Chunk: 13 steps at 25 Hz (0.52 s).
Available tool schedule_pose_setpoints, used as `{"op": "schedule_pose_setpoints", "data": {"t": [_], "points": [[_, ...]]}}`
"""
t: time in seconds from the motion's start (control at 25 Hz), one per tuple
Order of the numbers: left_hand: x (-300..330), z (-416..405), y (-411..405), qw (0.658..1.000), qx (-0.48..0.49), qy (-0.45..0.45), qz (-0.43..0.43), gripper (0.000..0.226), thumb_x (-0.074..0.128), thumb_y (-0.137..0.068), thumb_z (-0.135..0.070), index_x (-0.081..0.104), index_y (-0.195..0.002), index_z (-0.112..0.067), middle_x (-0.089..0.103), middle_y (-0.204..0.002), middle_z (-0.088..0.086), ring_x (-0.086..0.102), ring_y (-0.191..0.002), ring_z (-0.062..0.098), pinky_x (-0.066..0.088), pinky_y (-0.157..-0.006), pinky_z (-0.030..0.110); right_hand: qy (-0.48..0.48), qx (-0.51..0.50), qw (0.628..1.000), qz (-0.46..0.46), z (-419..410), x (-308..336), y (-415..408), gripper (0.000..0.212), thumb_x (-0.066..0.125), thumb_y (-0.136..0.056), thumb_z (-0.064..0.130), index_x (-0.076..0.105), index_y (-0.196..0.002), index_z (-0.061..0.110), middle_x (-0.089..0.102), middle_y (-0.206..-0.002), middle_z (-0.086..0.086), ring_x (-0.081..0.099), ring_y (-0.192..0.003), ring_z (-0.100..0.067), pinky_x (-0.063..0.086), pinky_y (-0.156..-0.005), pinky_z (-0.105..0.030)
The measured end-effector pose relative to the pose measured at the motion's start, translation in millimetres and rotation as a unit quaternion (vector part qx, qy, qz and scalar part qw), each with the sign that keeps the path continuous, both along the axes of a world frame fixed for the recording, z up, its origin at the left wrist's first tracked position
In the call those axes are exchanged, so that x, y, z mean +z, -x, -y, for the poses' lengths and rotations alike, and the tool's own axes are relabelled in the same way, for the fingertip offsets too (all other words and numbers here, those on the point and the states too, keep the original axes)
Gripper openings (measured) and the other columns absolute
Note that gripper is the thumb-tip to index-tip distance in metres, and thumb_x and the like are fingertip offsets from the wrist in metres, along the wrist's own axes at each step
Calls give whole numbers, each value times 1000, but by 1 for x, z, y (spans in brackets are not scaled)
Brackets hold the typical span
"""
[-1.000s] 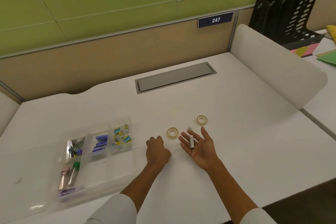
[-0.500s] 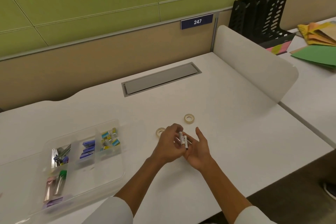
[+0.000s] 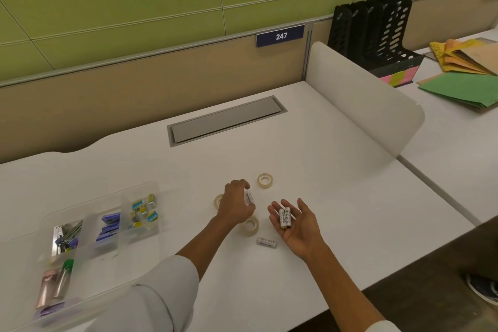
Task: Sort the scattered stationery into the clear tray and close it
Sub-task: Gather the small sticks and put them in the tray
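The left hand [image 3: 235, 203] pinches one white battery [image 3: 250, 197] at its fingertips, while the right hand [image 3: 297, 226] lies palm-up and unclenched, cradling two batteries [image 3: 285, 218]. Another battery [image 3: 266, 242] lies on the desk [image 3: 336, 197] just beside the right wrist, and the clear tray [image 3: 89, 237] sits well apart beyond the left hand.

Even, soft light; perhaps slight wide-angle bowing.

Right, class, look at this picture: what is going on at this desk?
A person is gathering small batteries from a white desk. The right hand lies palm up with two batteries in it; the left hand pinches a third battery. A fourth battery and three tape rolls lie loose on the desk. The clear tray, partly filled, sits open at the left.
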State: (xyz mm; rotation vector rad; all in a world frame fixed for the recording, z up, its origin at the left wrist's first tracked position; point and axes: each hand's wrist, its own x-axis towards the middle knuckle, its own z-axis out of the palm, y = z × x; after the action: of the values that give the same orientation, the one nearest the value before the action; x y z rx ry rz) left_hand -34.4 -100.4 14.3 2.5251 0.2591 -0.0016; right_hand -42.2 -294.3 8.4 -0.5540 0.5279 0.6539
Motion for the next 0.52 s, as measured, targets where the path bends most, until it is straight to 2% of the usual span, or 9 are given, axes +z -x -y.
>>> {"op": "schedule_pose_setpoints", "data": {"t": [0.12, 0.24, 0.4, 0.52], "points": [[-15, 4, -16, 998, -24, -27, -48, 45, 68, -78, -15, 54, -120, -11, 54, -124, 8, 46, -117, 26, 42, -93, 34, -15, 6, 1000, -1, 13, -2, -4, 53, 51, -98, 44, 55, -129, 1, 65, -127, -24, 65, -116, -40, 58, -88, -47], [-24, 4, -22, 995, -48, -68, -50, 35, 65, -79, -12, 58, -113, -9, 59, -113, 9, 52, -110, 27, 43, -86, 32, -26, 7, 1000, 4, 22, -3, -9, 57, 51, -97, 47, 54, -131, 0, 65, -128, -24, 63, -118, -40, 56, -91, -48], [-10, 9, -20, 999, -32, -19, 39, 43, 74, -69, -23, 59, -109, -15, 63, -103, 0, 58, -94, 19, 49, -80, 32, -34, 13, 999, 4, 25, -5, -14, 61, 52, -97, 48, 53, -133, 0, 64, -129, -24, 63, -118, -41, 55, -93, -49], [11, 26, -9, 988, -115, 30, 94, 53, 76, -67, -30, 55, -115, -22, 61, -104, -9, 57, -98, 10, 48, -80, 27, -37, 20, 999, 0, 18, -5, -15, 61, 52, -96, 49, 53, -133, 0, 64, -128, -24, 67, -109, -40, 58, -88, -47]]}}
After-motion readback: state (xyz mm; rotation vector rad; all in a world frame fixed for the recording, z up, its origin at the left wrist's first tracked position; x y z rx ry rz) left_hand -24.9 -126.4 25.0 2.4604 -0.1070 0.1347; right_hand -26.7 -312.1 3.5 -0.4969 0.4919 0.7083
